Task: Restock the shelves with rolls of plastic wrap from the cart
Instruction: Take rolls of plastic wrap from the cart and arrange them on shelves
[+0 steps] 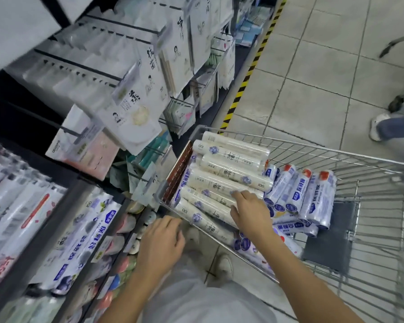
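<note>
Cream-coloured rolls of plastic wrap (229, 180), printed with small purple flowers, are being carried in a stack at the left end of the wire cart (336, 157), just right of the frame's centre. The picking-up step is being judged as the one in hand. The right hand (250, 213) is being laid on the nearest rolls of the stack, its fingers spread and only lightly bent, the thumb set against the near side. No roll is being pinched or lifted yet. The left hand (161, 241) is being held in the air just outside the cart's near corner, its fingers loosely curled round nothing.

Blue-and-white rolls (312, 194) are being kept in a looser heap further right in the cart. At the lower left of the frame the shelf (40, 241) is being shown part-filled with similar rolls (89, 231), blurred. Hanging packets (135, 108) are being displayed on pegs above it, in the upper left.

For the next move, a closing of the right fingers round one roll is being called for, then a carry leftward to the shelf, with the left hand probably being needed to steady or receive it.
</note>
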Motion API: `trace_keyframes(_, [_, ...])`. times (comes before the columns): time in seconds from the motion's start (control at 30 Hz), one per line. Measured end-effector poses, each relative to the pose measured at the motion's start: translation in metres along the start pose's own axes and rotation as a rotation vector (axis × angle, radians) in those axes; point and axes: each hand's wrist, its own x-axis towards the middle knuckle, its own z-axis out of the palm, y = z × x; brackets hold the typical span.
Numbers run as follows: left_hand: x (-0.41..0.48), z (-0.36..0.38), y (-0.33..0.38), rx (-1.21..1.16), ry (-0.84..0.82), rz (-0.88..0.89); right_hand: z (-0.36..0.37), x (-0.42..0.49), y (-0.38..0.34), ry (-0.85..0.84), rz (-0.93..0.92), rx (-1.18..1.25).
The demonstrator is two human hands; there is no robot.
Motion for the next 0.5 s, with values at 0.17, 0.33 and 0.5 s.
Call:
trace_keyframes(0.17, [0.067,-0.006,-0.019,-0.042,-0.045,0.067,0.022,0.043,-0.004,-0.049,0.098,-0.022])
trace_keyframes(0.33, [0.125,0.002,-0.031,0.044,-0.13,0.117,0.049,0.07,-0.001,-0.057,0.158,-0.095])
trace_keyframes(0.5, [0.15,0.011,-0.036,0.055,-0.246,0.069,0.063,0.079,0.004,0.021,0.137,-0.162])
